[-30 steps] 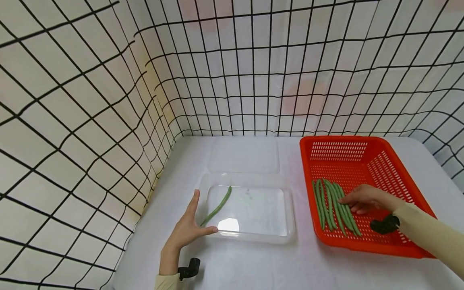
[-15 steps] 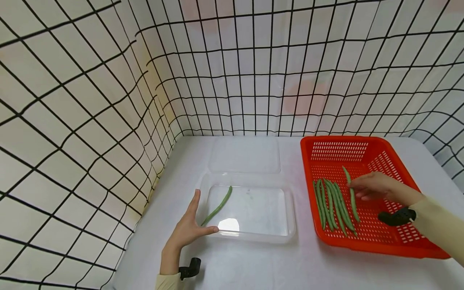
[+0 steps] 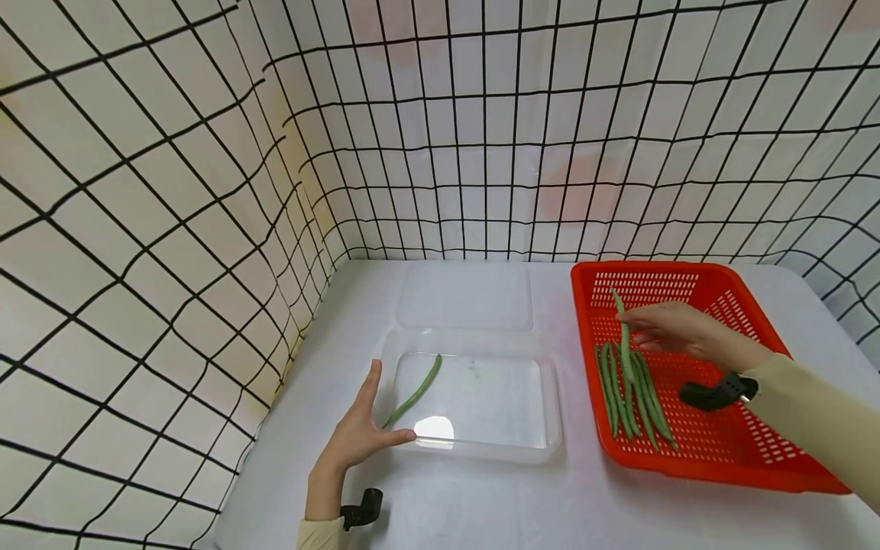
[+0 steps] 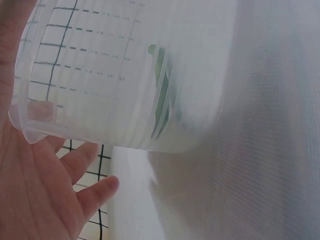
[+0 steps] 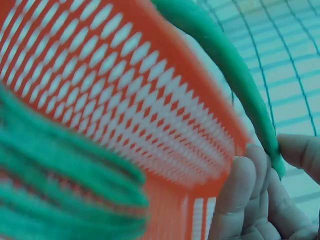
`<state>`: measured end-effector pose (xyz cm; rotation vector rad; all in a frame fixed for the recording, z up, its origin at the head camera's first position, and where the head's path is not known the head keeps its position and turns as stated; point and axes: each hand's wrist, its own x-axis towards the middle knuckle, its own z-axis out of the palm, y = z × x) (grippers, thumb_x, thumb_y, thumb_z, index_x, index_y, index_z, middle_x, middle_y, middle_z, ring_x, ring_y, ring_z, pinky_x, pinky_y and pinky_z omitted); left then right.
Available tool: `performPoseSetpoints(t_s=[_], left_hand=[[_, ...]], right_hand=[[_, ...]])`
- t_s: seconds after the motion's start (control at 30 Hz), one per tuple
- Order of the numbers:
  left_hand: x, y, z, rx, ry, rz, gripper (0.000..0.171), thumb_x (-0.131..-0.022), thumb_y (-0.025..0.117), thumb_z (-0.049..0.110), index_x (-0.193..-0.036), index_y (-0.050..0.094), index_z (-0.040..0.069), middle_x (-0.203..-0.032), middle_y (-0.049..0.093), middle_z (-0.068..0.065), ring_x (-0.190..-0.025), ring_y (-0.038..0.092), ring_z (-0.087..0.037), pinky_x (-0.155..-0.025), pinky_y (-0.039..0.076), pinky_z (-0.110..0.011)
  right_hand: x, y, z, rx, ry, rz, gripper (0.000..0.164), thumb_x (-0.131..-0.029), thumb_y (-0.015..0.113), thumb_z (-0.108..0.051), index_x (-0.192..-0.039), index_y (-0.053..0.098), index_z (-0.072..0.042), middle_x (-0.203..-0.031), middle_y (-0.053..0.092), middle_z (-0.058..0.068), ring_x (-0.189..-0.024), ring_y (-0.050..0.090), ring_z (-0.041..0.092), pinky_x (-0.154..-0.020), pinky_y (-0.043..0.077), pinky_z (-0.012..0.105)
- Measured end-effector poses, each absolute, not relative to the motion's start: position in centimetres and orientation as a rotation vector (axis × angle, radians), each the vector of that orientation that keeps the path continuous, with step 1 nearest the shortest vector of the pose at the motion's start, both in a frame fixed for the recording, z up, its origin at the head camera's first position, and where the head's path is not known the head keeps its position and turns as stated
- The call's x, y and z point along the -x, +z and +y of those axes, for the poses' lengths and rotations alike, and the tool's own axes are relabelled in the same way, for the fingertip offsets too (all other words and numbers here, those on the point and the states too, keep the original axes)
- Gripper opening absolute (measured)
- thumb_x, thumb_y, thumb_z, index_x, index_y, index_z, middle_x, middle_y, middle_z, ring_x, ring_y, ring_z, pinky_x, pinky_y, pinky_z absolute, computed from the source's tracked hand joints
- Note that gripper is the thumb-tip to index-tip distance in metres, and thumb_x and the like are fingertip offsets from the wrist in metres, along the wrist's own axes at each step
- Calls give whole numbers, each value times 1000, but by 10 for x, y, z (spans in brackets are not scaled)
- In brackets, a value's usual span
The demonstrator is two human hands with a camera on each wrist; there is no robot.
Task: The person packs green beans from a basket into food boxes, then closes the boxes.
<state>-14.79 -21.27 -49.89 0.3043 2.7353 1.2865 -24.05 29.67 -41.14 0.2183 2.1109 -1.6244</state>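
Note:
My right hand (image 3: 668, 328) pinches one green bean (image 3: 626, 347) near its far end, raised over the red basket (image 3: 711, 469). In the right wrist view that bean (image 5: 232, 60) slants up from between thumb and fingertips. Several more green beans (image 3: 642, 397) lie side by side at the basket's left. My left hand (image 3: 357, 431) rests against the near left corner of a clear plastic container (image 3: 552, 397), thumb on the front rim and forefinger stretched along the left side. A single bean (image 3: 418, 393) lies slanted inside the container, also visible through its wall in the left wrist view.
A flat clear lid (image 3: 464, 298) lies on the white table (image 3: 474, 504) behind the container. Black wire grid panels (image 3: 512, 145) backed by white cloth stand along the back and sides.
My right hand has drawn one bean away from the bunch, first to the right, then lifted it up and leftward over the others. The left hand has stayed at the container.

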Motion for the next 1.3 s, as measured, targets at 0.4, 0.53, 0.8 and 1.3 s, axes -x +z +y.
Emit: performPoseSetpoints(t_s=[0.4, 0.53, 0.8, 1.3], left_hand=[[147, -499, -212, -307, 1300, 2737, 129, -58, 83, 60, -153, 0, 31, -157, 1, 12, -141, 7, -15, -109, 18, -51], [147, -500, -213, -315, 1307, 2725, 128, -58, 82, 60, -152, -1, 33, -157, 2, 12, -141, 7, -14, -109, 18, -51], [148, -500, -213, -294, 1312, 2727, 128, -58, 83, 60, -151, -2, 36, -156, 1, 14, -141, 7, -13, -109, 18, -50], [150, -500, -214, -314, 1321, 2730, 129, -58, 83, 59, -152, -1, 31, -157, 1, 12, -140, 6, -10, -110, 18, -46]], right_hand=[[260, -401, 180, -203, -1709, 2027, 38, -87, 72, -23, -108, 62, 7, -83, 66, 8, -70, 62, 15, -70, 54, 27], [260, -412, 139, -187, -1658, 2023, 34, -85, 73, -21, -104, 66, 7, -85, 67, 12, -67, 63, 16, -68, 54, 28], [253, -432, 84, -120, -1585, 1989, 26, -85, 74, -18, -95, 69, 5, -75, 66, 8, -57, 59, 12, -62, 54, 25], [251, -460, 49, -145, -1587, 1898, 27, -89, 67, -10, -103, 65, 12, -73, 68, 11, -50, 59, 9, -54, 52, 22]])
